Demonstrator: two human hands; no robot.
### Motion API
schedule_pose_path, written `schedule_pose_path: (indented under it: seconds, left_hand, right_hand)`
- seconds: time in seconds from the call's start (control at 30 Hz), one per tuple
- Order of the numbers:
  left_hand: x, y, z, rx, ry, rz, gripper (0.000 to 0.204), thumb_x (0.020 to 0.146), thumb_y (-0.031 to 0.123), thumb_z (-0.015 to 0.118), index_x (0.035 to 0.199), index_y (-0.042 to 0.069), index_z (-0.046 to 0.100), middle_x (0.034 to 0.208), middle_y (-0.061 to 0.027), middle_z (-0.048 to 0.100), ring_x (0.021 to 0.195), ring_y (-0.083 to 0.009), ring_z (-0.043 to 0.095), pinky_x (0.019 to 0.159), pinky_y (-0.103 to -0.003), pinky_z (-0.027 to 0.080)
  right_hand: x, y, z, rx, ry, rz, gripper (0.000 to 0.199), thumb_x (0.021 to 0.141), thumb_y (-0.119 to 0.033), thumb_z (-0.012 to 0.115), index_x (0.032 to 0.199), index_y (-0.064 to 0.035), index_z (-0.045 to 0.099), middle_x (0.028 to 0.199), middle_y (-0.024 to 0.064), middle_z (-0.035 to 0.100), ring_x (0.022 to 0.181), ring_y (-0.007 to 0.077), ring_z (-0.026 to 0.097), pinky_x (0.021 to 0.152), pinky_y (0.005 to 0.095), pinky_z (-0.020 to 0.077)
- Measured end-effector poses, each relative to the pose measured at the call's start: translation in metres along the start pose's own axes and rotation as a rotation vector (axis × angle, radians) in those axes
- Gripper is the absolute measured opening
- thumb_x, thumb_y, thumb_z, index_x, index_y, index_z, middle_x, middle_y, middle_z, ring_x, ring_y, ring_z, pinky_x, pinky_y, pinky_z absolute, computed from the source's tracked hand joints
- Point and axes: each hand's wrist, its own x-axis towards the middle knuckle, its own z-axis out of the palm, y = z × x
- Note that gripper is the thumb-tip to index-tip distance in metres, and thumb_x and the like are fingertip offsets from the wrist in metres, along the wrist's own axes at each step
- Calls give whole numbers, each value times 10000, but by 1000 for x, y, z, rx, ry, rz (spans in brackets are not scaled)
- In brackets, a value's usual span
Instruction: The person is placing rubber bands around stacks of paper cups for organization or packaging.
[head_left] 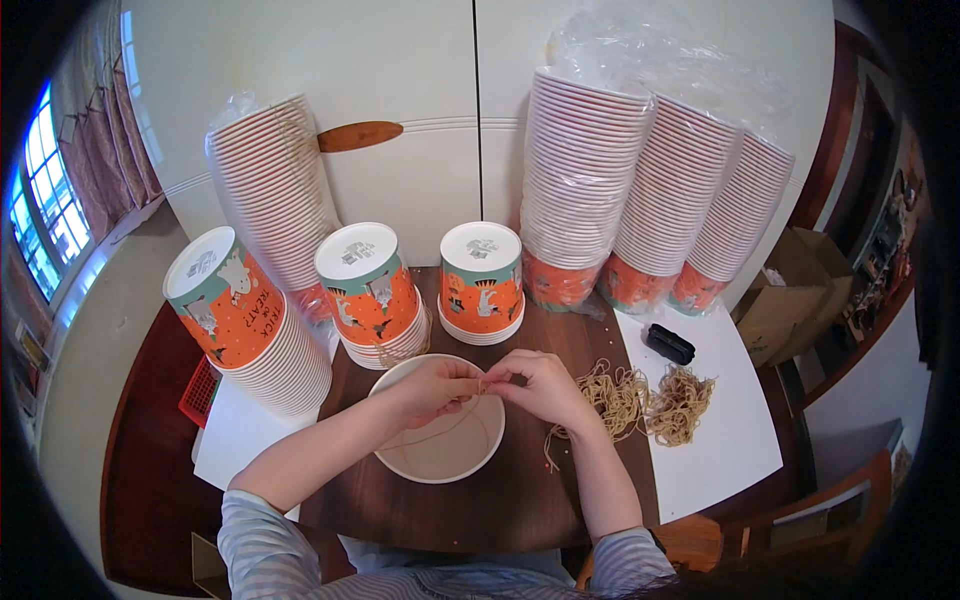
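Over an upright paper bucket (440,462) with a white inside, my left hand (443,388) and my right hand (535,386) meet at the fingertips. Both are closed in a pinch on a thin tan string, whose loop hangs into the bucket. The exact shape of the string between the fingers is too small to make out. To the right of my right hand lie two heaps of tan string, one loose on the brown wood (612,400) and a tighter one (680,405) on the white board.
Upside-down stacks of orange-and-teal printed buckets stand behind, at the left (250,310), middle (370,300) and centre (481,285). Tall plastic-wrapped bucket stacks (585,170) rise at the back. A black object (670,344) lies on the white board, near cardboard boxes (800,295).
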Motion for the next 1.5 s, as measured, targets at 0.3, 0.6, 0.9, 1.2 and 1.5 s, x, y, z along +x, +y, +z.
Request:
schedule_pose_path:
  seconds: [0.3, 0.6, 0.9, 1.2, 1.5]
  left_hand:
    - [1, 1, 1, 7, -3, -15, 82, 843, 116, 530, 876, 52, 569, 728, 42, 505, 604, -24, 408, 522, -169, 327]
    - [2, -7, 7, 338, 93, 127, 144, 792, 141, 586, 917, 70, 587, 767, 44, 535, 654, -27, 442, 537, -180, 336]
    - [0, -1, 10, 273, 192, 133, 127, 791, 163, 605, 879, 71, 604, 759, 39, 571, 616, -22, 447, 522, -173, 334]
    - [-6, 7, 16, 275, 181, 134, 144, 798, 185, 579, 901, 85, 594, 810, 38, 598, 671, -18, 481, 541, -169, 335]
    - [-7, 5, 18, 338, 237, 278, 92, 810, 115, 569, 867, 44, 585, 785, 8, 596, 654, -30, 496, 563, -173, 383]
  right_hand:
    - [0, 9, 3, -54, 11, -38, 72, 719, -63, 614, 772, -30, 579, 718, 68, 552, 704, 206, 559, 627, 304, 445]
    - [0, 10, 2, 13, 47, -16, 63, 744, -65, 594, 787, -32, 562, 730, 66, 518, 673, 182, 529, 611, 282, 427]
    - [-1, 15, 3, 233, 9, 130, 83, 796, -61, 564, 840, 4, 539, 760, 44, 578, 669, 86, 525, 600, 232, 427]
    - [-3, 22, 2, 370, -41, 219, 60, 818, -44, 548, 866, -11, 535, 777, -7, 560, 715, 39, 501, 624, 190, 414]
    - [-2, 15, 0, 327, -50, 223, 59, 819, -43, 545, 868, -12, 537, 776, -10, 562, 701, 32, 495, 608, 182, 405]
